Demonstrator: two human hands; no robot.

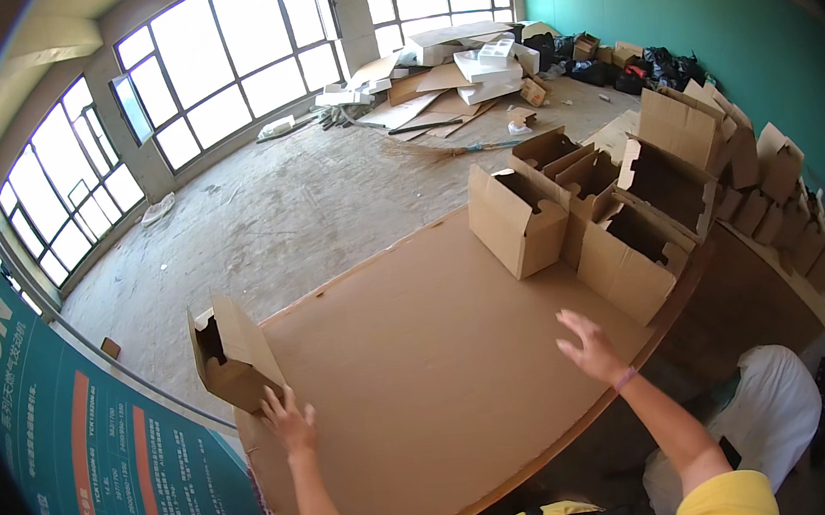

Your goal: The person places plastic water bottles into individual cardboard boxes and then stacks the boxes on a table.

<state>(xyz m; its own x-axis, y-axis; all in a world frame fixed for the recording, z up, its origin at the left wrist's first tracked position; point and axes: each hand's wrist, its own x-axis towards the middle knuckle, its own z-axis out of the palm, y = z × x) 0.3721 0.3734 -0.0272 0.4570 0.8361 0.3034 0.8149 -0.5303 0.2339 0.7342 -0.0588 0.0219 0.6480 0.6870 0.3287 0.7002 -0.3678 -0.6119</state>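
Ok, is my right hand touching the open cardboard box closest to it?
Apart: the head view shows a strip of bare brown tabletop between the right hand and the nearest open cardboard box.

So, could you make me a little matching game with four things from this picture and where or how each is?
1 Left hand
2 Right hand
3 Lone box
4 Printed banner

A Mostly teal
B Over the tabletop, holding nothing
C Close beside item 3
D Cardboard, at the tabletop's left edge

Pairs: 1-C, 2-B, 3-D, 4-A
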